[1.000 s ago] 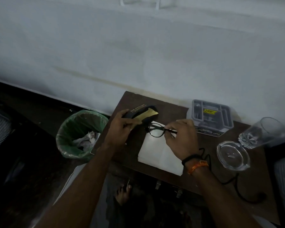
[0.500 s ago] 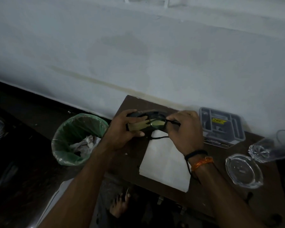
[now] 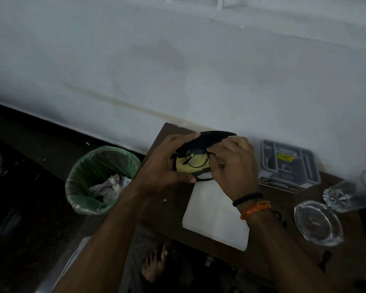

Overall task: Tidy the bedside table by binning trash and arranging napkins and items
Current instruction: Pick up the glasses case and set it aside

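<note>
Above the far left of the brown bedside table (image 3: pixel 171 208), my left hand (image 3: pixel 163 166) grips an open black glasses case (image 3: pixel 207 138) with a yellow lining. Black round-framed glasses (image 3: pixel 195 159) sit partly inside the case, pinched at their right side by my right hand (image 3: pixel 232 166). One temple arm hangs out under the case. A stack of white napkins (image 3: pixel 213 214) lies on the table just below both hands.
A green-lined bin (image 3: pixel 99 180) with crumpled paper stands on the floor left of the table. A grey tray on a box (image 3: pixel 287 163), a glass ashtray (image 3: pixel 317 222), a tipped drinking glass (image 3: pixel 344 191) and a black cord (image 3: pixel 325 259) are on the right. My bare foot (image 3: pixel 154 265) shows below.
The glasses went from above the napkins up into the open case. Both hands came together and lifted slightly toward the wall.
</note>
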The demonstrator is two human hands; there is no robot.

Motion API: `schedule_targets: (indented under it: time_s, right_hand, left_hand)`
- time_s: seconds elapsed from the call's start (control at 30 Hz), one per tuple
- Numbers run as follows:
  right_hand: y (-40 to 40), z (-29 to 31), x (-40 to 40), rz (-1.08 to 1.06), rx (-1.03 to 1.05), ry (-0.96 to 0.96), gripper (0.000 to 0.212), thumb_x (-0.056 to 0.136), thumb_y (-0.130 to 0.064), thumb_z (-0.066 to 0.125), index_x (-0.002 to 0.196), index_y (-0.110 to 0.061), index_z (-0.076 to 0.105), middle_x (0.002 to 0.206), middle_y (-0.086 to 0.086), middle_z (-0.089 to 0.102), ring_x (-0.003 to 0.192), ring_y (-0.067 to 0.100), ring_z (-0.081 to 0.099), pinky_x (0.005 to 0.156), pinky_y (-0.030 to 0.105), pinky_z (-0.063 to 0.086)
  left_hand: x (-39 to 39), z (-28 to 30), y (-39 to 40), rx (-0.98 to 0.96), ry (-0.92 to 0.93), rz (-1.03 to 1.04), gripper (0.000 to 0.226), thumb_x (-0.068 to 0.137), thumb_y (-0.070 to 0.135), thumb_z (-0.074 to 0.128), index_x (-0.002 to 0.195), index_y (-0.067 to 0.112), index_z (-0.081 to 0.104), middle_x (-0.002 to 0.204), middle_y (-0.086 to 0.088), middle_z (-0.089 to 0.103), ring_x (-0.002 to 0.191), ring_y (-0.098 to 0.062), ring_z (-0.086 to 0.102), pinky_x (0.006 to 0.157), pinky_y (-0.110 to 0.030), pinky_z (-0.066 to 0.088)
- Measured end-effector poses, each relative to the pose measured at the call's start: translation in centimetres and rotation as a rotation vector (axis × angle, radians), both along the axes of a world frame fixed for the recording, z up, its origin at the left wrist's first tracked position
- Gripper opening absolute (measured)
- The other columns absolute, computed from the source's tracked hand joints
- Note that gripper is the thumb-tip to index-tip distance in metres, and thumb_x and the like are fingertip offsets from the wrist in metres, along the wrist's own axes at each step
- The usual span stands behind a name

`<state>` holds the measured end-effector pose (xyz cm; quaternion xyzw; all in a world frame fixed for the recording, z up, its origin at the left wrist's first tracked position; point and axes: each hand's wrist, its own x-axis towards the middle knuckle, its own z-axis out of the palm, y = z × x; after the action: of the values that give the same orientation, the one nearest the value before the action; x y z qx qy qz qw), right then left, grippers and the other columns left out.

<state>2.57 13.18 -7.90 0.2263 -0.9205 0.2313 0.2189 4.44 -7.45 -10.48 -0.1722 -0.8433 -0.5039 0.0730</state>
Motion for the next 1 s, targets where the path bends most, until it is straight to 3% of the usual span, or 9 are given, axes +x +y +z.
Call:
schedule_targets:
  time_s: [0.17, 0.4, 0.5, 0.6, 0.67, 0.77, 0.87, 0.93, 1.0]
  right_hand:
    - [-0.6, -0.2, 0.0, 0.054, 0.063, -0.036, 0.016, 0.081, -0.012, 0.07, 0.095, -0.013, 0.078, 0.094, -0.001, 0.074, 0.103, 0.028, 0.056, 0.082, 0.046, 0.05]
    - [-0.3, -0.2, -0.2, 0.02, 0.029, -0.145, 0.023, 0.075, -0.01, 0.07, 0.096, -0.014, 0.078, 0.094, -0.002, 0.074, 0.108, 0.028, 0.051, 0.088, 0.046, 0.048]
    - [0.0, 0.4, 0.1, 0.017, -0.114, -0.143, 0.027, 0.073, -0.011, 0.064, 0.097, -0.014, 0.078, 0.096, -0.002, 0.073, 0.108, 0.025, 0.052, 0.091, 0.032, 0.045]
    - [0.8, 1.4, 0.3, -0.07, -0.302, -0.008, 0.023, 0.077, -0.007, 0.061, 0.094, -0.013, 0.075, 0.094, -0.001, 0.072, 0.098, 0.023, 0.058, 0.086, 0.015, 0.037]
    - [1.6, 1.7, 0.0, -0.166, -0.39, 0.037, 0.021, 0.082, -0.01, 0.061, 0.099, -0.016, 0.072, 0.1, -0.001, 0.07, 0.097, 0.022, 0.06, 0.085, 0.015, 0.038]
    - [2.5, 1.7, -0.4, -0.304, -0.5, -0.13, 0.031, 0.092, -0.03, 0.059, 0.122, -0.02, 0.061, 0.119, 0.0, 0.06, 0.105, 0.017, 0.058, 0.084, 0.027, 0.05]
    - [2.8, 1.2, -0.5, -0.339, -0.597, -0.329, 0.044, 0.096, -0.047, 0.051, 0.135, -0.026, 0.05, 0.126, -0.007, 0.057, 0.11, 0.008, 0.054, 0.088, 0.023, 0.048]
    - [2.8, 1.0, -0.5, -0.323, -0.733, -0.475, 0.046, 0.095, -0.056, 0.047, 0.134, -0.033, 0.049, 0.12, -0.019, 0.057, 0.112, 0.009, 0.055, 0.095, 0.035, 0.049]
    - [2.8, 1.3, -0.5, -0.277, -1.056, -0.719, 0.039, 0.09, -0.064, 0.049, 0.12, -0.04, 0.058, 0.115, -0.013, 0.063, 0.102, 0.017, 0.068, 0.079, 0.045, 0.059]
  left_hand:
    - [-0.2, -0.2, 0.1, 0.006, 0.033, -0.025, 0.104, 0.057, 0.026, 0.093, 0.146, 0.031, 0.041, 0.137, 0.003, 0.047, 0.126, -0.012, 0.051, 0.097, -0.02, 0.05]
    - [-0.5, -0.1, 0.3, -0.022, 0.042, -0.043, 0.103, 0.056, 0.025, 0.094, 0.146, 0.033, 0.042, 0.135, 0.003, 0.047, 0.124, -0.01, 0.051, 0.097, -0.017, 0.048]
    - [-0.6, 0.0, 0.2, -0.016, 0.053, -0.036, 0.103, 0.057, 0.028, 0.093, 0.145, 0.035, 0.041, 0.136, 0.004, 0.048, 0.125, -0.013, 0.052, 0.098, -0.024, 0.05]
    - [-0.6, 0.2, 0.1, -0.032, 0.055, -0.027, 0.102, 0.058, 0.033, 0.092, 0.145, 0.04, 0.039, 0.138, 0.007, 0.047, 0.126, -0.012, 0.051, 0.098, -0.03, 0.052]
    - [-0.7, 0.3, 0.1, -0.029, 0.061, -0.033, 0.1, 0.061, 0.034, 0.091, 0.146, 0.039, 0.039, 0.139, 0.007, 0.047, 0.127, -0.014, 0.051, 0.098, -0.033, 0.053]
    - [-0.6, 0.5, 0.6, 0.004, 0.07, -0.048, 0.092, 0.067, 0.032, 0.089, 0.145, 0.034, 0.041, 0.139, 0.004, 0.048, 0.127, -0.018, 0.052, 0.097, -0.037, 0.054]
    - [-0.5, 0.8, 1.2, 0.049, 0.078, -0.064, 0.083, 0.071, 0.025, 0.088, 0.142, 0.03, 0.046, 0.137, 0.0, 0.049, 0.127, -0.021, 0.052, 0.098, -0.039, 0.053]
    - [-0.5, 1.1, 1.6, 0.069, 0.081, -0.07, 0.076, 0.073, 0.021, 0.085, 0.14, 0.029, 0.049, 0.136, -0.001, 0.049, 0.127, -0.021, 0.053, 0.098, -0.039, 0.053]
    - [-0.3, 1.4, 1.9, 0.083, 0.081, -0.08, 0.072, 0.076, 0.019, 0.083, 0.139, 0.027, 0.05, 0.136, -0.002, 0.05, 0.127, -0.022, 0.052, 0.098, -0.039, 0.053]
